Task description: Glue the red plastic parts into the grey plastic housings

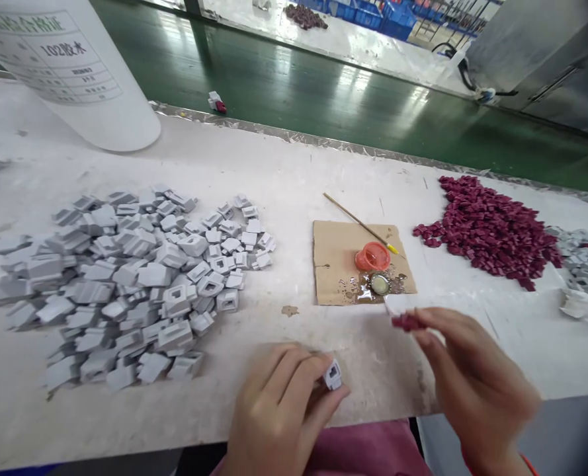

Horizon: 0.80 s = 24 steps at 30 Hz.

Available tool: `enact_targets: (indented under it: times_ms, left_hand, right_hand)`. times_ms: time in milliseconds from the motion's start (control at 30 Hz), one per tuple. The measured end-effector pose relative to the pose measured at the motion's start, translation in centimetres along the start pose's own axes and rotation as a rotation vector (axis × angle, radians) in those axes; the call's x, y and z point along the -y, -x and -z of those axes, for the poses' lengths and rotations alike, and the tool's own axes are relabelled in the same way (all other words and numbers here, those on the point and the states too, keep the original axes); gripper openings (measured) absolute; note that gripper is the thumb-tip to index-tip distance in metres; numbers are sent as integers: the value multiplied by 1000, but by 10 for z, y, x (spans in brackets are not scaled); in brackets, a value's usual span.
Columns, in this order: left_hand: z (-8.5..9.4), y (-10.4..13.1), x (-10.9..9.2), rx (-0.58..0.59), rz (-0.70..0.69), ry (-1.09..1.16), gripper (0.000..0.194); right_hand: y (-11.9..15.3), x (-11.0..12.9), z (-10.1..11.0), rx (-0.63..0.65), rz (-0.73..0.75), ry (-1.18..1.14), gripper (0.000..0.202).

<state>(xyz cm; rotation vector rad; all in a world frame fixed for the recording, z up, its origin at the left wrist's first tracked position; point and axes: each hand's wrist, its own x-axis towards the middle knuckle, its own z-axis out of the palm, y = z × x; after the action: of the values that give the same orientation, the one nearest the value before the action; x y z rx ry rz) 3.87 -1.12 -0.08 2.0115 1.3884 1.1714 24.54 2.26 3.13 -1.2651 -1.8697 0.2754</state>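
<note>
Left hand [278, 403]: near edge, centre; grip closed, thumb and fingers around one light-grey, angular block [332, 375] of hard, plastic-looking material, its end with a dark squarish opening turned right.

Right hand [477, 377]: near, right of the left hand; grip pinched, thumb against fingers, on one small maroon piece [407, 322], its outline blurred, short of the cardboard's near edge. The two held pieces are apart.

Surface [288, 172]: whitish, smooth, stained in spots.

Heap of light-grey faceted blocks [139, 284]: left; matt, some with rectangular openings.

Heap of small maroon pieces [492, 231]: right, far side; more grey pieces [581, 258] adjoin it at right.

Flat brown cardboard rectangle [333, 261]: centre, wet and glossy nearest the hands. On it: round red cup [373, 256]; pale-centred disc with dark rim [379, 284]; thin brown stick with yellow end [356, 218], overhanging the far edge.

White cylindrical container with printed label [110, 119]: far left.

Smooth green belt [284, 92]: far side; one grey-and-maroon piece [217, 102] upon it.
</note>
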Motion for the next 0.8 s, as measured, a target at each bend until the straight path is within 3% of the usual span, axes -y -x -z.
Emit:
enact_targets:
  times_ms: [133, 300, 567, 800]
  left_hand:
    - [0, -2, -2, -18, 42, -5, 14]
    - [-2, -3, -3, -41, 11, -4, 8]
    - [-3, -1, -6, -47, -20, -56, 2]
    - [-2, 3, -1, 24, -85, -78, 10]
  right_hand:
    - [24, 26, -16, 97, -41, -251, 26]
    - [31, 32, -33, 95, -6, -295, 28]
    - [21, 39, -28, 185, 36, -225, 25]
    - [20, 42, -29, 282, 29, -230, 22]
